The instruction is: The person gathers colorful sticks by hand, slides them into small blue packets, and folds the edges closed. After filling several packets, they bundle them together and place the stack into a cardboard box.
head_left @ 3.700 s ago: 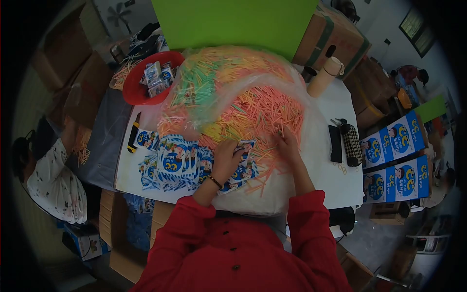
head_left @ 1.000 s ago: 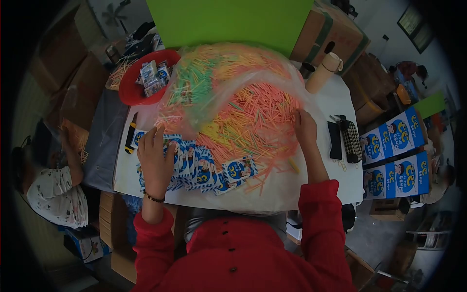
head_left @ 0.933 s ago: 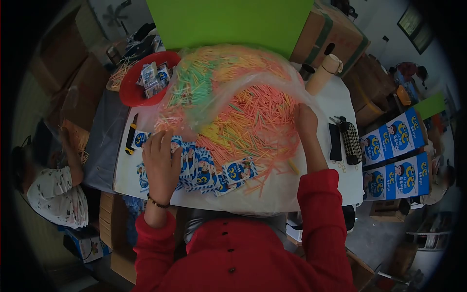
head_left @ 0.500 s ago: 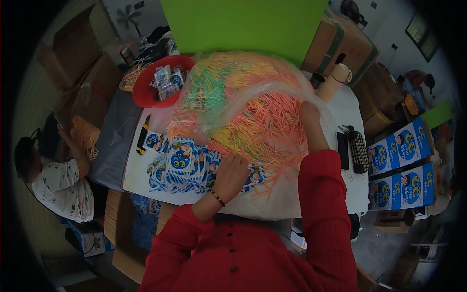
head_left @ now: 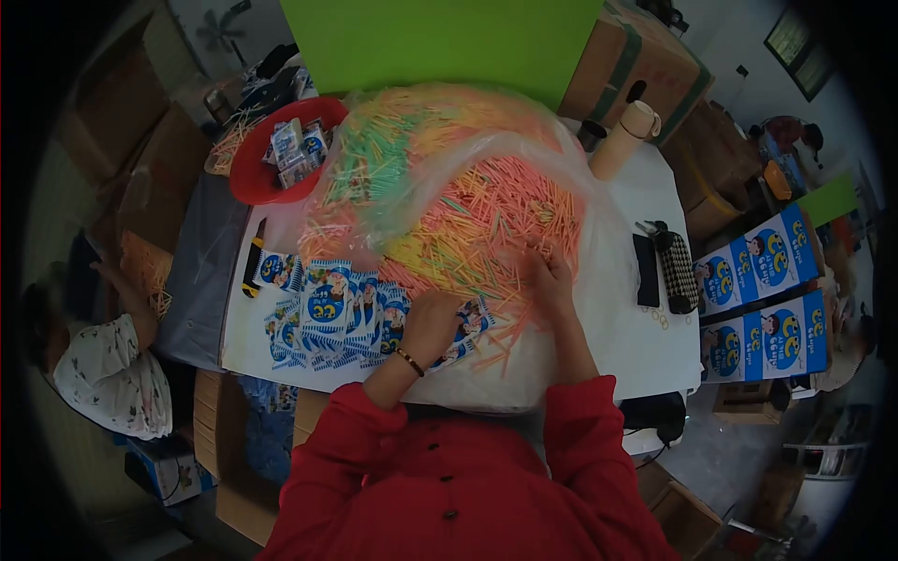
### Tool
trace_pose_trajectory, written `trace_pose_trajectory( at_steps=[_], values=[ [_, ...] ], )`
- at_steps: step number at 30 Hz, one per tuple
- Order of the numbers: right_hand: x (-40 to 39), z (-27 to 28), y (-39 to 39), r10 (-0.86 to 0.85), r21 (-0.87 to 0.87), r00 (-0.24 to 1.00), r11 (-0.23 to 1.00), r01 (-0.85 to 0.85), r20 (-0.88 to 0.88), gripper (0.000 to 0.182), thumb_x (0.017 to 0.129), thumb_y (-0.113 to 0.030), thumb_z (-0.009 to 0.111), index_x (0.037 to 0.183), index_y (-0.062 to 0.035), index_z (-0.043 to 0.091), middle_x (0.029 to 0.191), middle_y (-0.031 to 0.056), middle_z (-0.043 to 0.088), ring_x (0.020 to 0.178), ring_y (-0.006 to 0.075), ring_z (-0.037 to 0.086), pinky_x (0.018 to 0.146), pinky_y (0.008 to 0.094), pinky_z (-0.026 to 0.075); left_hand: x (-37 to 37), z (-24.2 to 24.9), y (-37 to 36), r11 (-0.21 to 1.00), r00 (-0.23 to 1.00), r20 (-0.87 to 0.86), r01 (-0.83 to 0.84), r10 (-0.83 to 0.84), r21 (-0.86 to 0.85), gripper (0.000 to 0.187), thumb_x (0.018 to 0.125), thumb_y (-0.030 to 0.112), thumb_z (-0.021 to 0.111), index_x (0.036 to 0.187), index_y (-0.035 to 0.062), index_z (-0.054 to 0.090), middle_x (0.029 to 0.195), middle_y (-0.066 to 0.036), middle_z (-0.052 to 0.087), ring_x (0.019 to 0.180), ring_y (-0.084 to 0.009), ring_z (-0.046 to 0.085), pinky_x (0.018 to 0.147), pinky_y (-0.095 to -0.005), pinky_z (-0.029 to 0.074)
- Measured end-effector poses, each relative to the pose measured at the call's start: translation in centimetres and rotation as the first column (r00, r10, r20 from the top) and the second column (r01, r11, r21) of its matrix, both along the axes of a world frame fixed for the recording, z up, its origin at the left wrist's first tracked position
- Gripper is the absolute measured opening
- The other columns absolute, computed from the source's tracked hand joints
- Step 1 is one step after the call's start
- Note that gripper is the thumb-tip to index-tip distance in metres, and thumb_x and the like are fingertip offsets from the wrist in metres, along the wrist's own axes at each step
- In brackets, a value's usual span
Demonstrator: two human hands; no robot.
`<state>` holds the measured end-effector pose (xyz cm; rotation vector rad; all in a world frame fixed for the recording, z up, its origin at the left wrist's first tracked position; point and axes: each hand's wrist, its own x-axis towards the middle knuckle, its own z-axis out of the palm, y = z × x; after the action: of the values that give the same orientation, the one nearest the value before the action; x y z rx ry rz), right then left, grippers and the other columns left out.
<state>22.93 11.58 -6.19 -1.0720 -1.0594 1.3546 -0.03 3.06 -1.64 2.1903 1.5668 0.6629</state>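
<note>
A large clear plastic bag point(head_left: 440, 173) lies open on the table, full of thin pink, yellow, orange and green sticks point(head_left: 496, 210). My right hand point(head_left: 549, 280) is over the sticks near the bag's front, its fingers closed in a pinch; whether sticks are between them is hard to see. My left hand point(head_left: 428, 327), with a beaded bracelet, is closed at the left end of a blue and white printed packet point(head_left: 472, 323). Left of that hand, several similar packets point(head_left: 327, 304) lie in an overlapping pile. Loose sticks point(head_left: 500, 346) are scattered between my hands.
A red bowl point(head_left: 245, 164) with small packets stands at the back left, a yellow-black cutter point(head_left: 253, 266) below it. On the right are a bottle point(head_left: 625, 140) and a checked pouch point(head_left: 675, 271). A green panel point(head_left: 440, 42) rises behind. Another person point(head_left: 112, 365) works at the left.
My right hand has come back from the bag's right side toward me, and its fingers are now visible. My left hand stays by the packet, which is now tilted more. The view has shifted slightly.
</note>
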Motion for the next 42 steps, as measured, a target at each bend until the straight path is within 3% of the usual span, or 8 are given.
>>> trace_pose_trajectory(
  at_steps=[8, 11, 13, 17, 23, 29, 34, 42],
  values=[
    [0.6, -0.1, 0.0, -0.073, 0.149, 0.983, 0.988, 0.048, 0.167, 0.022, 0.098, -0.010, 0.050, 0.117, -0.0030, 0.058, 0.089, -0.0032, 0.055, 0.073, 0.0041, 0.048, 0.062, 0.0202, 0.041, -0.6, 0.0, 0.1, 0.991, 0.994, 0.100, -0.050, 0.038, 0.125, 0.019, 0.082, 0.006, 0.064, 0.100, 0.0000, 0.064, 0.088, -0.014, 0.065, 0.083, -0.0293, 0.061, 0.076, -0.0406, 0.048],
    [1.5, -0.2, 0.3, -0.151, 0.178, 0.977, 0.976, 0.124, 0.151, 0.019, 0.099, -0.010, 0.048, 0.112, -0.0025, 0.058, 0.093, -0.0004, 0.057, 0.080, 0.0073, 0.052, 0.071, 0.0220, 0.044, -0.4, 0.3, 0.3, 0.935, 0.757, 0.579, -0.115, 0.302, -0.336, 0.023, 0.090, 0.006, 0.058, 0.113, 0.0009, 0.059, 0.096, -0.010, 0.067, 0.086, -0.0193, 0.065, 0.076, -0.0348, 0.052],
    [1.7, 0.8, 0.7, -0.240, -0.110, 0.874, 0.971, 0.213, -0.422, 0.019, 0.101, -0.015, 0.045, 0.108, -0.0042, 0.058, 0.096, 0.0032, 0.063, 0.092, 0.0126, 0.058, 0.084, 0.0244, 0.046, -0.3, 1.4, 0.3, 0.830, 0.153, 0.870, 0.261, 0.468, -0.492, 0.026, 0.094, 0.006, 0.055, 0.119, 0.0023, 0.054, 0.104, -0.007, 0.067, 0.091, -0.0135, 0.065, 0.078, -0.0311, 0.054],
    [1.4, 1.3, 0.3, -0.252, -0.300, 0.812, 0.949, 0.100, -0.526, 0.018, 0.101, -0.015, 0.044, 0.102, -0.0048, 0.059, 0.095, 0.0040, 0.062, 0.093, 0.0162, 0.058, 0.086, 0.0258, 0.045, -0.8, 0.7, 0.3, 0.736, 0.007, 0.834, 0.466, 0.552, -0.491, 0.025, 0.093, 0.008, 0.057, 0.118, 0.0031, 0.056, 0.108, -0.006, 0.067, 0.095, -0.0155, 0.066, 0.081, -0.0312, 0.054],
    [-0.2, 0.9, -4.0, -0.096, 0.220, 0.770, 0.974, -0.058, 0.631, 0.016, 0.100, -0.012, 0.046, 0.101, -0.0011, 0.057, 0.099, 0.0079, 0.063, 0.090, 0.0191, 0.061, 0.083, 0.0291, 0.046, -0.1, 0.7, -0.1, 0.671, -0.047, 0.738, 0.458, 0.673, -0.583, 0.029, 0.095, 0.019, 0.059, 0.119, 0.0024, 0.058, 0.105, -0.005, 0.068, 0.092, -0.0140, 0.066, 0.078, -0.0290, 0.054],
    [0.4, 3.0, -3.5, -0.145, 0.275, 0.912, 0.961, 0.037, 0.383, 0.017, 0.101, -0.013, 0.043, 0.102, -0.0012, 0.056, 0.101, 0.0088, 0.063, 0.092, 0.0169, 0.061, 0.083, 0.0296, 0.047, 0.0, 0.1, -1.4, 0.770, 0.092, 0.821, 0.302, 0.564, -0.562, 0.022, 0.092, 0.016, 0.064, 0.109, 0.0014, 0.068, 0.092, -0.002, 0.071, 0.076, -0.0101, 0.066, 0.069, -0.0254, 0.053],
    [-2.1, 6.4, -4.9, 0.052, 0.106, 0.916, 0.994, -0.011, -0.398, 0.018, 0.104, -0.020, 0.040, 0.104, -0.0051, 0.051, 0.099, 0.0104, 0.063, 0.088, 0.0159, 0.060, 0.084, 0.0327, 0.050, 0.7, -0.3, -0.7, 0.914, 0.704, 0.608, -0.153, 0.368, -0.375, 0.024, 0.084, 0.016, 0.072, 0.095, -0.0031, 0.063, 0.085, -0.005, 0.068, 0.076, -0.0145, 0.064, 0.072, -0.0287, 0.051],
    [-3.0, 5.0, -5.9, 0.038, 0.260, 0.996, 0.964, -0.058, 0.082, 0.017, 0.103, -0.016, 0.041, 0.105, -0.0030, 0.052, 0.098, 0.0101, 0.063, 0.091, 0.0149, 0.059, 0.084, 0.0298, 0.047, 2.0, 0.5, 1.0, 0.938, 0.895, 0.329, -0.339, 0.301, 0.065, 0.065, 0.067, 0.035, 0.084, 0.107, -0.0030, 0.050, 0.097, -0.015, 0.053, 0.095, -0.0322, 0.053, 0.082, -0.0440, 0.043]
  ],
)
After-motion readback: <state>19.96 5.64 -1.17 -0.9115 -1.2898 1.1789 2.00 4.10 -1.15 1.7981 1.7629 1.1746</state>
